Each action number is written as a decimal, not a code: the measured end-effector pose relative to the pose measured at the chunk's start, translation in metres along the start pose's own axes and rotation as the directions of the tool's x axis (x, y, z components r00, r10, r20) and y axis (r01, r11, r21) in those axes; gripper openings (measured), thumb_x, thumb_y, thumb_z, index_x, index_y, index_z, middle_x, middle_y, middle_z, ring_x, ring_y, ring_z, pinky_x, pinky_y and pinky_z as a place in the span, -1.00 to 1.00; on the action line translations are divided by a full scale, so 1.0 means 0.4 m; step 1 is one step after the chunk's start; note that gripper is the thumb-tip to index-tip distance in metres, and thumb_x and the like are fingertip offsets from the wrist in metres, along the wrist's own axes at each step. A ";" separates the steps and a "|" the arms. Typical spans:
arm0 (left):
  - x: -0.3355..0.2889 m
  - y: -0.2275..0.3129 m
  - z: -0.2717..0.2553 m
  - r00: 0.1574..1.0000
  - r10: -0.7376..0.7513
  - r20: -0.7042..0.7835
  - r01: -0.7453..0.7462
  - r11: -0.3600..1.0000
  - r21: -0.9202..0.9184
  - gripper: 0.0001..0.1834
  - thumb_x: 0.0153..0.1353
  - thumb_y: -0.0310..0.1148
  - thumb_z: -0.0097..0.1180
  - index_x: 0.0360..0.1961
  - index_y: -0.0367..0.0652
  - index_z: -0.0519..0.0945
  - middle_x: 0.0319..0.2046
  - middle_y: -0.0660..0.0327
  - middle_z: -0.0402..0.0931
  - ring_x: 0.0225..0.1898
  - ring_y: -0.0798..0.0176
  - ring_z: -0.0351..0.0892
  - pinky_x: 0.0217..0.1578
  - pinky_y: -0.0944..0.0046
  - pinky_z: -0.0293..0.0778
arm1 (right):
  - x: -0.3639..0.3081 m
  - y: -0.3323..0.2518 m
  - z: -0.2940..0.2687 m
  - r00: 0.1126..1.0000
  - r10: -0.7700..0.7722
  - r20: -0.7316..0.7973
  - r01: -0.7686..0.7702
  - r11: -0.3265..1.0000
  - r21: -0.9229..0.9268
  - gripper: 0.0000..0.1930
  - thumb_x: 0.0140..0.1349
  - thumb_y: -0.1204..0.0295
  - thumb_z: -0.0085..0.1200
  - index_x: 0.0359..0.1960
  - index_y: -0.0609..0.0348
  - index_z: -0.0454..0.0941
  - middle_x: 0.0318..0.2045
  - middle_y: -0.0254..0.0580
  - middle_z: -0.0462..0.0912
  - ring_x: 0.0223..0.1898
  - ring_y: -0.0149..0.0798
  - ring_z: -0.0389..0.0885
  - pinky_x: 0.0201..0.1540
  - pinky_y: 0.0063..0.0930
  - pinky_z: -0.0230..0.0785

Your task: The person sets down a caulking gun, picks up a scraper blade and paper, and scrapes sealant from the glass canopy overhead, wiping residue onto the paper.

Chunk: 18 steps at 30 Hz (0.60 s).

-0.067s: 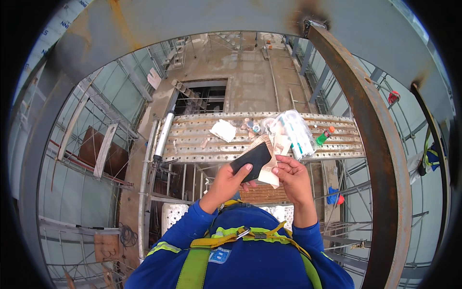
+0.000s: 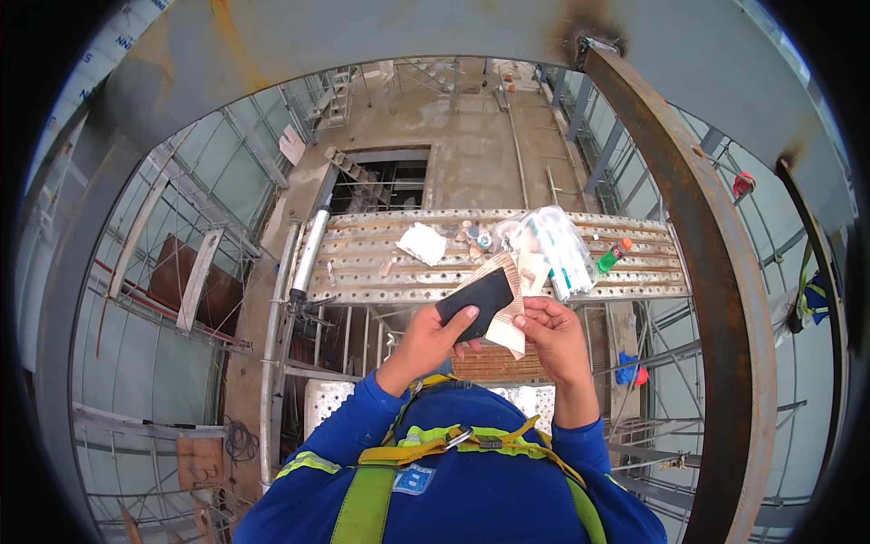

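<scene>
A flat black rectangular thing, like a phone or a thin case (image 2: 480, 304), lies in my left hand (image 2: 429, 340), the thumb pressed on its face and fingertips showing beneath its lower edge. Against its right side is a printed sheet of paper (image 2: 509, 328), partly behind the black thing. My right hand (image 2: 555, 332) pinches the right edge of this paper between thumb and fingers. Both hands are in front of my chest, over the near edge of a perforated metal scaffold plank (image 2: 381, 294).
On the planks lie clear plastic packs of white tubes (image 2: 555, 245), a green bottle with an orange cap (image 2: 613, 256), a crumpled white sheet (image 2: 421, 244) and small scraps. A silver caulking gun (image 2: 311, 254) leans at the left. A rusty steel beam (image 2: 716, 236) rises at the right.
</scene>
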<state>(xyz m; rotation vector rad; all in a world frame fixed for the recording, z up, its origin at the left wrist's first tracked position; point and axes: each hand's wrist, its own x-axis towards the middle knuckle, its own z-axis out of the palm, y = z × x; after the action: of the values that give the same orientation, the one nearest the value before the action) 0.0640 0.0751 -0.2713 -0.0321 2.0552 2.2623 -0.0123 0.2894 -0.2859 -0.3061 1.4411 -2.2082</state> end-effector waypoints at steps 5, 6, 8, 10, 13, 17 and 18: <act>0.009 -0.003 0.000 0.997 -0.066 0.049 0.064 0.997 0.047 -0.65 0.44 -0.16 0.02 -0.05 -0.26 0.60 -0.41 0.26 0.65 -0.42 0.41 0.68 -0.62 0.46 0.44 | -0.007 0.014 -0.052 0.995 0.096 0.032 -0.092 0.989 -0.116 -0.85 0.23 0.55 0.23 -0.18 0.32 0.64 -0.25 -0.20 0.72 -0.24 -0.45 0.64 -0.11 -0.55 0.49; 0.010 -0.020 0.000 0.998 -0.047 0.051 0.044 0.998 0.049 -0.66 0.44 -0.19 0.02 -0.05 -0.28 0.59 -0.39 0.23 0.66 -0.43 0.41 0.67 -0.61 0.46 0.45 | -0.010 0.023 -0.058 0.990 0.134 0.031 -0.130 0.985 -0.111 -0.85 0.24 0.54 0.24 -0.18 0.31 0.64 -0.27 -0.23 0.72 -0.26 -0.46 0.63 -0.11 -0.56 0.48; 0.006 -0.039 0.008 0.998 -0.032 0.058 0.029 0.998 0.051 -0.68 0.44 -0.23 0.02 -0.04 -0.30 0.58 -0.36 0.21 0.66 -0.43 0.40 0.66 -0.60 0.45 0.47 | -0.020 0.030 -0.059 0.984 0.174 0.024 -0.171 0.980 -0.104 -0.85 0.24 0.53 0.24 -0.19 0.31 0.65 -0.29 -0.26 0.71 -0.27 -0.47 0.63 -0.10 -0.57 0.47; 0.000 -0.053 0.022 0.989 -0.060 0.139 0.068 0.996 -0.056 -0.63 0.41 -0.18 0.07 -0.01 -0.31 0.56 -0.33 0.19 0.65 -0.34 0.37 0.66 -0.56 0.40 0.55 | -0.030 0.030 -0.052 0.989 0.151 0.005 -0.151 0.988 -0.032 -0.86 0.23 0.52 0.25 -0.19 0.29 0.65 -0.30 -0.30 0.71 -0.28 -0.48 0.62 -0.12 -0.58 0.46; -0.012 -0.062 0.040 0.985 -0.098 0.143 0.109 0.992 -0.069 -0.61 0.40 -0.20 0.08 0.04 -0.34 0.52 -0.30 0.17 0.64 -0.31 0.37 0.65 -0.52 0.37 0.60 | -0.037 0.034 -0.065 0.989 0.145 0.022 -0.141 0.983 -0.117 -0.86 0.23 0.52 0.25 -0.20 0.28 0.65 -0.30 -0.30 0.71 -0.28 -0.49 0.62 -0.14 -0.58 0.46; -0.017 -0.065 0.051 0.996 -0.083 0.038 0.084 0.996 -0.041 -0.66 0.40 -0.26 0.08 0.00 -0.34 0.56 -0.29 0.18 0.63 -0.32 0.39 0.63 -0.50 0.39 0.60 | -0.052 0.022 -0.065 0.975 0.219 0.048 -0.215 0.973 -0.078 -0.86 0.23 0.53 0.25 -0.20 0.28 0.64 -0.30 -0.30 0.71 -0.29 -0.49 0.62 -0.16 -0.59 0.45; -0.015 -0.067 0.049 0.995 -0.093 0.038 0.094 0.995 -0.040 -0.66 0.39 -0.27 0.10 -0.01 -0.35 0.57 -0.29 0.18 0.64 -0.34 0.39 0.63 -0.49 0.38 0.59 | -0.054 0.024 -0.063 0.977 0.207 0.046 -0.202 0.975 -0.094 -0.87 0.22 0.53 0.26 -0.22 0.27 0.64 -0.31 -0.30 0.71 -0.29 -0.50 0.62 -0.17 -0.60 0.46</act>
<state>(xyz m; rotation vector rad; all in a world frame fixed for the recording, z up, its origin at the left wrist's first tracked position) 0.0731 0.0967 -0.2957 -0.0879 1.9462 2.2330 -0.0022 0.3172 -0.3033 -0.2348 1.4735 -1.9606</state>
